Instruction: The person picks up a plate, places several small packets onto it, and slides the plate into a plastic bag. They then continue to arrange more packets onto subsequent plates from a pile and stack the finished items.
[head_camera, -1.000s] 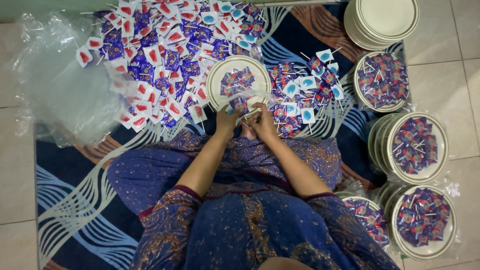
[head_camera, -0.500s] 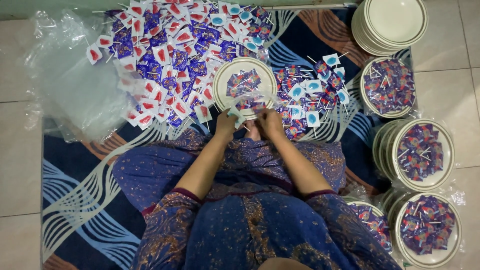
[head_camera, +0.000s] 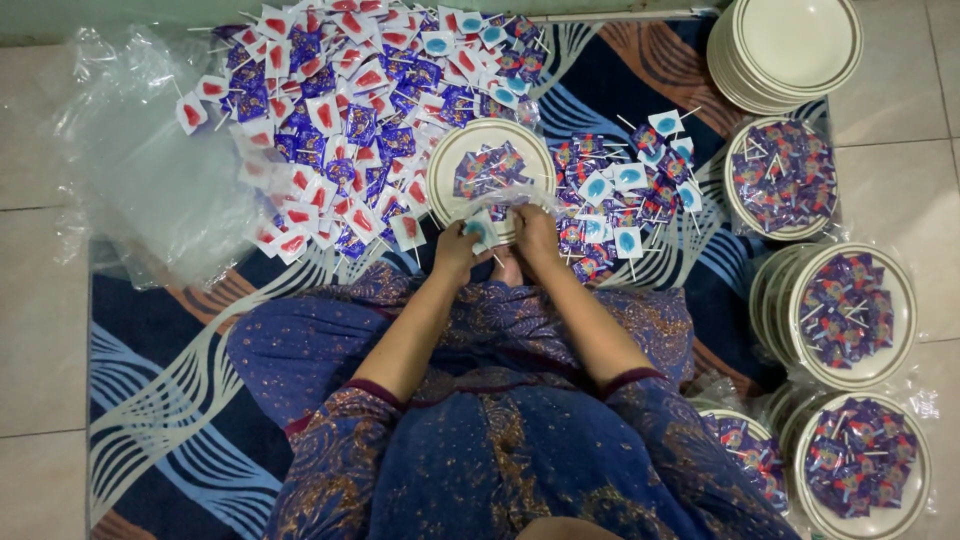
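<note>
Now | both hands (head_camera: 497, 243) grip blue-labelled white packet (head_camera: 480, 230) | over candy plate (head_camera: 447, 160)

Single head camera, straight down over lap and rug (head_camera: 160, 400) (fairly high), no second view

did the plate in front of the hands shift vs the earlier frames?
No. The plate sits in the same spot against the big pile of wrapped lollipops and the rug's stripes; the small offset in frame matches camera motion, since everything shifts together.
</note>
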